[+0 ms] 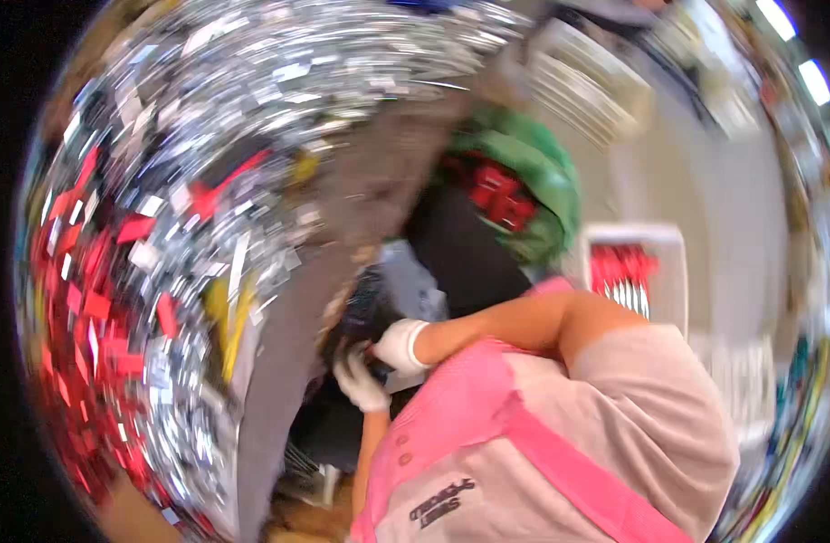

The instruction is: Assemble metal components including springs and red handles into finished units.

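Both my hands wear white gloves and are close together in front of my pink apron point(460, 389), beside the work table's edge. My left hand point(361, 382) has its fingers bent around a small dark thing with a speck of red, too blurred to name. My right hand point(400, 346) is closed at the same dark thing, its fingertips mostly hidden. Just beyond them lies a pale bluish plastic-like sheet or bag point(412, 282), next to dark material over my lap.
A grey-brown table point(293, 303) carries a large heap of silvery pieces point(315, 72) and red pieces point(94, 303). A green bag point(555, 167) holds red items. Right of it stands a white bin point(680, 271) with red-handled metal items. Pale stacked crates point(582, 86) stand farther off.
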Available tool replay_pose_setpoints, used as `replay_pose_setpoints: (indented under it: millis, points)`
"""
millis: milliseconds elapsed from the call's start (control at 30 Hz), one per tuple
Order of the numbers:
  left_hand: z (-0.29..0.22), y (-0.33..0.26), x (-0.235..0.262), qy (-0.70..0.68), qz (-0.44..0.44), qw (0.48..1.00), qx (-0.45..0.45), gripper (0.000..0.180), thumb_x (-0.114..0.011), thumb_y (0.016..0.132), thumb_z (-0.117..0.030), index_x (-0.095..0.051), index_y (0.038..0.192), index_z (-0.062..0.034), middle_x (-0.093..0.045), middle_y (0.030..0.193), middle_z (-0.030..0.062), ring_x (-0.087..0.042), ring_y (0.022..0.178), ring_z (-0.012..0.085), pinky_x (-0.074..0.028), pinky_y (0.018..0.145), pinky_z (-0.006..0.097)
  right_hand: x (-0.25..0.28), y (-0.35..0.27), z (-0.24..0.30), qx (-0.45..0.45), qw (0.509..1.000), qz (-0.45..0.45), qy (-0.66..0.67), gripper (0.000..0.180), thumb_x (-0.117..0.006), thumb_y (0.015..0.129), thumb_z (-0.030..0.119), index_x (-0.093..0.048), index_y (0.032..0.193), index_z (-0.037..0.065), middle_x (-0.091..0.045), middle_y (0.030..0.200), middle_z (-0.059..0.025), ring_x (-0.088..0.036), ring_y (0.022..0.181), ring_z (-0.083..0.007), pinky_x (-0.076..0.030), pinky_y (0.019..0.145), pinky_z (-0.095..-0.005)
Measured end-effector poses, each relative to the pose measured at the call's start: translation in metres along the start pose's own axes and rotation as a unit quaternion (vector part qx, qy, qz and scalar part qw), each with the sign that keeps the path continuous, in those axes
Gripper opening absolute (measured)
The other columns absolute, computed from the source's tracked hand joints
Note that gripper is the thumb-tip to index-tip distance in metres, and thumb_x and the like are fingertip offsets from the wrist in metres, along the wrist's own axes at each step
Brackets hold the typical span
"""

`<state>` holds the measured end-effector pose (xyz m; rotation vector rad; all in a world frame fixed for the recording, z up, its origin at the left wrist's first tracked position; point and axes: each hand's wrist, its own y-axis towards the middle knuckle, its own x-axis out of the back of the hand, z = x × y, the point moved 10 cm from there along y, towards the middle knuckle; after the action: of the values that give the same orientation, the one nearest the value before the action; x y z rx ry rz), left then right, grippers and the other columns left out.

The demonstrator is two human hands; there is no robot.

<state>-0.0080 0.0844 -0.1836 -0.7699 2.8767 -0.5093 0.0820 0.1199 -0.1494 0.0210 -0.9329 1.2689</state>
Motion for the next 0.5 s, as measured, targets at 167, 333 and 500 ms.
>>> replay_pose_setpoints:
  millis: [167, 333, 500]
  points:
    - [-0.075, -0.087, -0.065, 0.175, 0.169, 0.918, -0.314, 0.068, -0.064, 0.084, -0.022, -0.027, 0.134, 0.0039, -0.048, 0.122, 0.0215, -0.054, 0.104, 0.0300, -0.043, 0.093, 0.038, 0.077, -0.181, -0.004, 0.152, 0.915, -0.233, 0.292, 0.040, -0.049, 0.090, 0.037, -0.057, 0.115, 0.008, -0.060, 0.113, -0.0157, -0.059, 0.098, -0.0278, -0.046, 0.083, -0.0357]
    - [-0.166, -0.146, -0.235, -0.013, 0.436, 0.869, -0.233, 0.039, -0.055, 0.092, -0.018, -0.034, 0.123, -0.0051, -0.048, 0.096, 0.0085, -0.050, 0.082, 0.0177, -0.045, 0.073, 0.033, 0.032, -0.306, -0.058, 0.017, 0.731, -0.545, 0.411, 0.068, -0.054, 0.090, 0.024, -0.017, 0.146, 0.009, -0.056, 0.121, -0.0144, -0.058, 0.105, -0.0267, -0.047, 0.088, -0.0354]
    - [-0.154, -0.222, -0.329, -0.010, 0.576, 0.806, -0.137, 0.049, -0.044, 0.095, -0.017, -0.020, 0.135, -0.0022, -0.047, 0.117, 0.0140, -0.051, 0.100, 0.0227, -0.042, 0.089, 0.037, 0.020, -0.360, -0.061, -0.037, 0.687, -0.616, 0.383, 0.065, -0.063, 0.082, 0.029, -0.034, 0.132, 0.000, -0.057, 0.106, -0.0251, -0.057, 0.101, -0.0380, -0.046, 0.085, -0.0408]
